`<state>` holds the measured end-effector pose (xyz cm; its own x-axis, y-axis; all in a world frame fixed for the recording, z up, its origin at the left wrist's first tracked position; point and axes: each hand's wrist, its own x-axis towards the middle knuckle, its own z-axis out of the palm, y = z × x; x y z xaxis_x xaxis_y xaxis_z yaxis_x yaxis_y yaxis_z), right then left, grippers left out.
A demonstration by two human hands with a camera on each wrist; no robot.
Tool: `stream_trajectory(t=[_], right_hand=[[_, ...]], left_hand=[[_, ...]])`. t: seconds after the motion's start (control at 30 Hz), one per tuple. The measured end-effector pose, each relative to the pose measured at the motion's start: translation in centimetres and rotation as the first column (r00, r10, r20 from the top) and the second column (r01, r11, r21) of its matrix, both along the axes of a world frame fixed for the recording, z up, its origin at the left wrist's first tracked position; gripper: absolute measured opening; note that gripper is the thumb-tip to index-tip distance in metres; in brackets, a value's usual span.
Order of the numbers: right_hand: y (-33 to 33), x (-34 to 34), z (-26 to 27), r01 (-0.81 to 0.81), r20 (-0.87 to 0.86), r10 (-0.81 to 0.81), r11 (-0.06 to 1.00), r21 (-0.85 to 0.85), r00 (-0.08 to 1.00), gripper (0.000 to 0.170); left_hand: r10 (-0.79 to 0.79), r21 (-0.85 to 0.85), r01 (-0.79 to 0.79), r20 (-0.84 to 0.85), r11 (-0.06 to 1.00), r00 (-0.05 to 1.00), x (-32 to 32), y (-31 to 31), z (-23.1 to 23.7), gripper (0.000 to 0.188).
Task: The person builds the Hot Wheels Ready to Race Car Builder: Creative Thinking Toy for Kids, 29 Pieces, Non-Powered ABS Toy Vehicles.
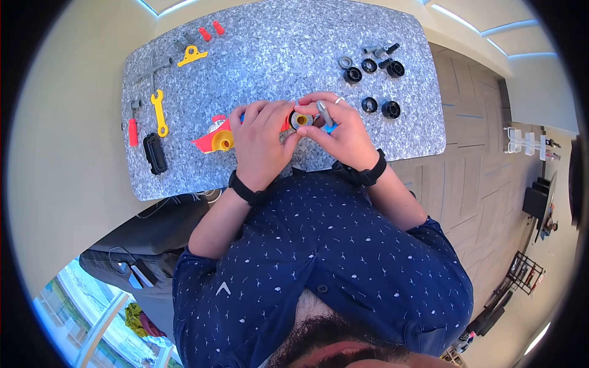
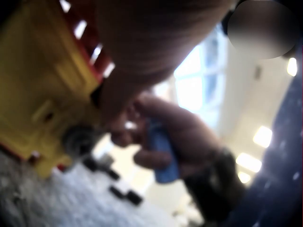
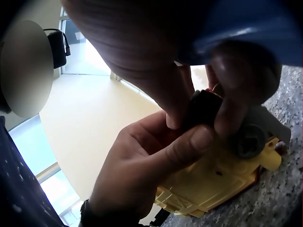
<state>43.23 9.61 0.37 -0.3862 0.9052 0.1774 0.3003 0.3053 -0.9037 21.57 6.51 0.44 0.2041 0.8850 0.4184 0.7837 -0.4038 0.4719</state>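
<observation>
Yellow-and-red toy vehicle [image 1: 216, 142] gripped, the left hand [image 1: 264, 136] meets the right hand [image 1: 346, 136], whose fingertips pinch a black wheel [image 3: 206, 107].

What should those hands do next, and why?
Perhaps press the black-edged ring squarely on: it surrounds a yellow center, the right hand is at it, also holding the blue-handled tool, and the left hand grips the red-and-yellow toy vehicle.

Both hands [image 1: 262, 140] [image 1: 345, 138] close together, fingers [image 1: 261, 114] curled, bare forearms [image 1: 216, 222] angled inward.
</observation>
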Motion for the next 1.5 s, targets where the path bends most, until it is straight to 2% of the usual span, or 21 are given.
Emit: stream_trajectory(t=[0.07,0.17,0.37,0.57,0.67,0.77,0.87,0.97,1.0,1.1,1.13,1.23,1.27,1.37,1.4,1.5], right_hand=[[0.2,0.1,0.0,-0.021,-0.013,0.022,0.999,0.036,1.000,0.037],[-0.2,0.0,0.2,0.005,-0.021,-0.006,1.000,-0.016,1.000,0.036],[-0.9,-1.2,-1.1,0.131,-0.090,-0.127,0.990,0.041,0.988,0.034],[-1.1,-1.4,-1.5,0.134,-0.041,-0.129,0.979,0.153,0.991,0.036],[-0.3,0.3,-0.7,0.215,-0.106,-0.209,0.976,0.044,0.972,0.033],[3.0,2.6,0.1,0.406,0.043,-0.420,0.896,0.181,0.907,0.030],[6.9,5.7,-1.5,0.304,0.284,-0.464,0.832,0.464,0.839,0.027],[8.2,7.3,0.5,0.386,0.357,-0.474,0.875,0.291,0.805,0.024],[8.8,8.5,0.2,0.386,0.366,-0.518,0.842,0.376,0.773,0.023],[10.3,11.5,0.8,0.543,0.376,-0.625,0.780,0.310,0.684,0.023],[10.9,12.7,1.1,0.479,0.447,-0.606,0.795,0.372,0.658,0.026],[12.5,14.2,0.2,0.338,0.480,-0.468,0.879,0.335,0.742,0.030],[12.7,14.3,-0.2,0.276,0.551,-0.415,0.906,0.320,0.724,0.035],[13.9,13.8,-1.5,0.256,0.710,-0.370,0.929,0.267,0.599,0.039],[14.3,13.9,-2.1,0.209,0.716,-0.376,0.926,0.314,0.588,0.042],[14.9,12.8,-1.4,0.289,0.791,-0.328,0.936,0.200,0.517,0.044]], left_hand=[[-0.003,-0.002,0.003,-0.003,1.000,1.000,-0.1,-0.1,0.0,0.048],[0.013,0.023,-0.014,0.003,1.000,1.000,0.1,-0.2,0.0,0.046],[0.068,0.053,-0.068,-0.002,0.996,0.998,0.8,0.3,-0.7,0.042],[0.077,0.088,-0.073,-0.039,0.993,0.996,0.9,0.2,-1.1,0.043],[0.072,0.076,-0.071,-0.020,0.995,0.997,1.1,0.0,-0.5,0.049],[0.061,0.068,-0.060,-0.021,0.996,0.998,1.0,-0.2,-0.5,0.057],[0.042,0.063,-0.040,-0.030,0.997,0.999,0.9,-0.3,-0.3,0.057],[0.033,0.049,-0.032,-0.030,0.998,0.999,0.8,-0.4,-0.3,0.059],[0.023,0.038,-0.021,-0.031,0.999,0.999,0.7,-0.5,-0.2,0.059],[0.004,0.009,-0.004,-0.034,1.000,0.999,0.4,-0.9,-0.1,0.061],[0.002,0.006,-0.001,-0.037,1.000,0.999,0.4,-1.0,-0.2,0.062],[-0.007,0.003,0.007,-0.038,1.000,0.999,0.3,-1.2,-0.2,0.061],[-0.008,0.005,0.009,-0.037,1.000,0.999,0.4,-1.2,-0.2,0.061],[-0.011,-0.001,0.011,-0.026,1.000,1.000,0.4,-1.1,-0.3,0.059],[-0.009,-0.001,0.009,-0.027,1.000,1.000,0.4,-1.2,-0.3,0.060],[-0.003,0.003,0.003,-0.031,1.000,1.000,0.4,-1.2,-0.4,0.060]])
